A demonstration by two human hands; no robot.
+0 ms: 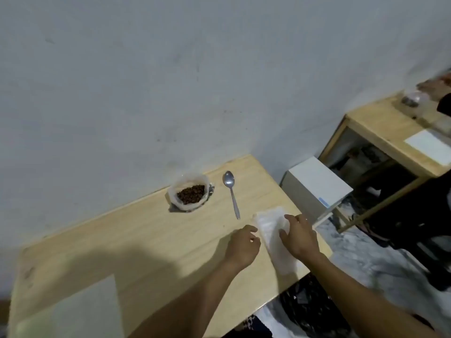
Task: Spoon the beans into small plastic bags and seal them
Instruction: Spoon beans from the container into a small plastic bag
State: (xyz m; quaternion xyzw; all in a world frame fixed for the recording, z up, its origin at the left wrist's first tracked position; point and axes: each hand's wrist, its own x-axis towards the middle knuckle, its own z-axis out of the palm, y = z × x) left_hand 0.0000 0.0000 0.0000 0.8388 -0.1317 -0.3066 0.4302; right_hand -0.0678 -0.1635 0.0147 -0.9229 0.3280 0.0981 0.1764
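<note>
**Starting point: the bags are in hand, no beans are portioned yet**

I am looking down at the wooden table (136, 240) through the head camera. Both hands are working at the stack of small plastic bags (273, 235), which is lying flat at about 4 o'clock on the table, close to its right edge. The right hand (299, 237) is resting on top of the stack, with its fingers bent over the plastic; I judge it is pressing or gripping the stack. The left hand (242, 250) is touching the stack's left edge with loosely curled fingers, probably feeling for one bag; whether it is already pinching a bag, I cannot tell, because the picture is soft there.

The beans (191, 193) are sitting in an open bag-lined container (189, 191) at about 12 o'clock, near the wall. The spoon (231, 193) is lying untouched just beside it, toward 1 o'clock, with its bowl pointing to the wall and its handle pointing to the bags.

I am seeing no filled or sealed bag on this table, so I am judging the task to be at the very beginning. What is remaining: separating and opening one bag, taking the spoon, spooning the beans, sealing, and repeating.
</note>
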